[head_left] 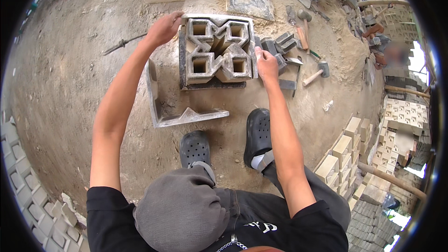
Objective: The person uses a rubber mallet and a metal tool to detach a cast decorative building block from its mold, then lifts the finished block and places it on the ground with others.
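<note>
- Edges: the frame (251,23) runs along the far and right sides of the block (217,60); the base plate (212,85) shows past the block's left and near sides.
- Open room: bare ground (88,65) spreads widely to the left. Near side is tighter: the L-piece (186,118) lies just left and near, one bar pointing far, the other right; the shoes (258,130) stand beyond it toward the body.
- Right side is crowded: metal parts (282,46) lie just beside the frame, a hammer (322,71) farther right. A rod (122,43) lies left of the block.
- Orientation: block upright, four square openings and a star-shaped centre facing up. Plan roughly square; no clear long axis. Frame's far bar runs left–right, its other bar far–near.
- Hands: well apart. Left hand (165,28) grips the frame's far-left end; right hand (267,65) is closed at its right bar, thumb on the edge, fingers partly hidden.
- Position: block sits between the hands, right of the left hand, left of the right.
</note>
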